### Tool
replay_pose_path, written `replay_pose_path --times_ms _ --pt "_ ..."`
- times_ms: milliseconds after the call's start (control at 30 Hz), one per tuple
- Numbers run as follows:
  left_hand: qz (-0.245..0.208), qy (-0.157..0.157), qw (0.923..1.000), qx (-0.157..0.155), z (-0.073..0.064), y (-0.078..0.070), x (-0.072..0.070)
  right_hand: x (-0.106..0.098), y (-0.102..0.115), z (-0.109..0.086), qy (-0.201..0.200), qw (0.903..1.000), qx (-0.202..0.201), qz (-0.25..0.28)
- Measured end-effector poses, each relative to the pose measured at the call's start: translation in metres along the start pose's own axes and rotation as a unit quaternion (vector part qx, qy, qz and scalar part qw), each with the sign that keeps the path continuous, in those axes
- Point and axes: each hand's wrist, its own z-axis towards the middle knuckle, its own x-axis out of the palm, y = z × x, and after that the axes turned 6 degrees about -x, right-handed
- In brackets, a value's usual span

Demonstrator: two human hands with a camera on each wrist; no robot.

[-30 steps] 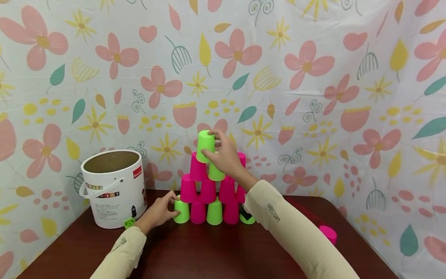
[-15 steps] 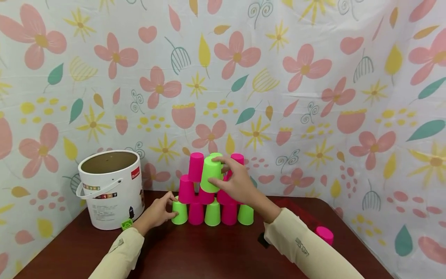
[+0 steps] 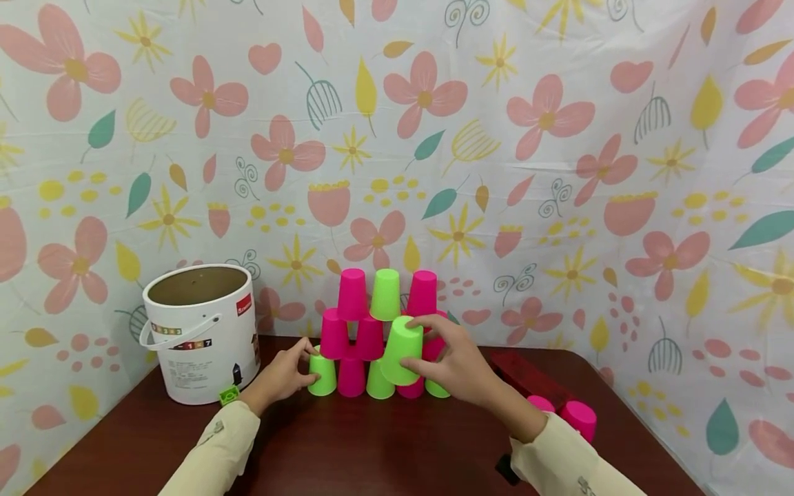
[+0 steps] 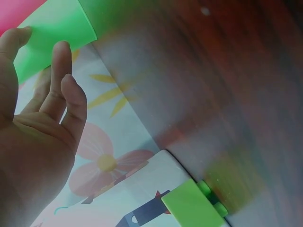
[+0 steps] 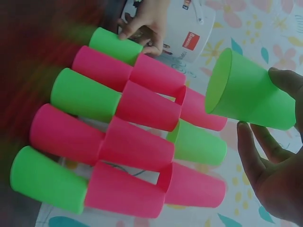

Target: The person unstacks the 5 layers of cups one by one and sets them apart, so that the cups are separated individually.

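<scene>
In the head view a pyramid of upside-down plastic cups stands on the table, three rows high. Its top row has a green cup [image 3: 385,295] between a pink cup [image 3: 352,295] and another pink cup [image 3: 422,292]. My right hand [image 3: 460,364] holds a loose green cup [image 3: 402,353] between thumb and fingers, in front of the pyramid's right half and overlapping its lower rows. The right wrist view shows this cup apart from the stack. My left hand [image 3: 280,375] pinches the green cup [image 3: 322,375] at the bottom row's left end, thumb in front.
A white bucket [image 3: 205,358] with a handle stands at the left, a green toy block [image 3: 229,395] near its foot. At the right lie a dark red, see-through flat piece [image 3: 533,377] and pink cups [image 3: 579,417]. A flower-patterned curtain [image 3: 397,138] hangs behind.
My right hand has brought the loose green cup down from above the top row and to the right. The left hand stays at its cup; the stack looks the same.
</scene>
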Motion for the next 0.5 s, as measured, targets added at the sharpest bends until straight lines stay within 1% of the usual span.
replay_pose_path --times_ms 100,233,367,500 --pt "0.001 -0.001 1.0 0.001 0.001 0.0 0.0 -0.006 -0.001 -0.015 0.004 0.9999 -0.008 -0.007" --pt "0.004 -0.004 1.0 -0.003 0.002 -0.001 0.0 -0.013 -0.003 -0.035 0.019 0.9997 -0.019 -0.001" --pt "0.002 -0.005 1.0 -0.005 0.0 -0.001 0.0 -0.021 -0.004 -0.055 0.039 0.999 -0.009 0.02" --pt "-0.001 -0.005 1.0 -0.001 0.0 -0.002 0.0 -0.032 -0.005 -0.073 0.05 0.9987 -0.003 0.01"
